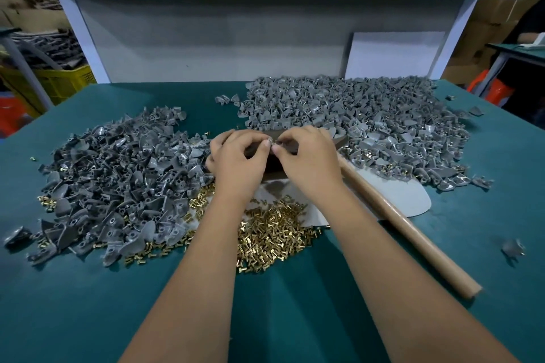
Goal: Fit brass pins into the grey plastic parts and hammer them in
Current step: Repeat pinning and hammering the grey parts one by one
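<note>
Left hand (236, 160) and right hand (309, 160) meet fingertip to fingertip over a dark block (272, 166), both pinching one small grey part (278, 143) between them; pin not discernible at the pinch, too small to tell. Hammer (404, 225) lies just beside the right hand, handle running back toward the person, not gripped. Loose brass pins (271, 234) sit directly below the wrists on the bench (88, 303). Grey parts, left pile (118, 180), lie beside the left hand; larger right pile (354, 115) sits beyond and beside the right hand. Judged status: fitting step in hand, hammering pending; large qty of parts and pins remaining, so task is far from complete.
</note>
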`<state>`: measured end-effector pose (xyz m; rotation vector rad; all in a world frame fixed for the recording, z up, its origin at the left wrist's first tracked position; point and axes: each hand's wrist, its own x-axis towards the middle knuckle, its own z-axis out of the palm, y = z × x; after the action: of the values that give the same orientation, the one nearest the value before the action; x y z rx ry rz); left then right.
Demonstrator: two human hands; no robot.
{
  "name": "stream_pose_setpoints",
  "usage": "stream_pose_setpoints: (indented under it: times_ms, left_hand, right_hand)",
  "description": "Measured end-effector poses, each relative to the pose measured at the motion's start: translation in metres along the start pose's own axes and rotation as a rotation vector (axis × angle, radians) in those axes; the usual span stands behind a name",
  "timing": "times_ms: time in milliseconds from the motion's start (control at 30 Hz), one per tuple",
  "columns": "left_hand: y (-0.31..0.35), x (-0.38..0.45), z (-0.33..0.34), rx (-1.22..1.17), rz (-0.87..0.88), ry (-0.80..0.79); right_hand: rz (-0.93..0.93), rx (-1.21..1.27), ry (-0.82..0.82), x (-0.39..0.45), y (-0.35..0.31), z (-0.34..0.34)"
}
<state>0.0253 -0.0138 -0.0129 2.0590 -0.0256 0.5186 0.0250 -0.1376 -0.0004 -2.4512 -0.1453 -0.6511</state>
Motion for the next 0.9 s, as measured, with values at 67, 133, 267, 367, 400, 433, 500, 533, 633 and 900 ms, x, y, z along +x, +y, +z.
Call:
stream_pose_setpoints:
  times_ms: [67,133,267,367,400,433,500,533,633,900]
  left_hand:
    - [0.001,0.0,0.0,-0.026,-0.018,0.015]
    - [0.002,0.0,0.0,-0.06,-0.053,0.018]
    - [-0.001,0.001,-0.003,-0.074,-0.055,0.019]
    - [-0.003,0.004,-0.006,-0.093,-0.063,0.03]
    - [-0.003,0.005,-0.008,-0.124,-0.075,0.049]
    - [-0.003,0.006,-0.011,-0.156,-0.091,0.073]
    - [-0.007,0.01,-0.02,-0.016,-0.088,0.176]
    - [-0.01,0.013,-0.028,0.179,-0.063,0.223]
    - [-0.015,0.017,-0.048,0.553,-0.115,0.141]
    - [-0.019,0.012,-0.052,0.649,-0.237,-0.137]
  right_hand:
    - [0.038,0.068,-0.06,0.014,0.0,-0.007]
    - [0.127,0.14,0.009,0.036,0.002,-0.015]
    - [0.46,0.086,0.182,0.064,0.014,-0.024]
    - [0.362,-0.16,0.121,0.046,0.009,-0.01]
    - [0.278,-0.18,0.118,0.035,0.003,-0.004]
    - [0.178,-0.177,0.119,0.024,-0.003,0.002]
    - [-0.033,-0.137,0.085,0.006,-0.016,0.011]
    - [-0.113,-0.101,0.041,-0.002,-0.022,0.013]
    - [-0.275,-0.084,-0.105,-0.022,-0.034,0.016]
    - [-0.426,-0.216,-0.36,-0.034,-0.037,0.03]
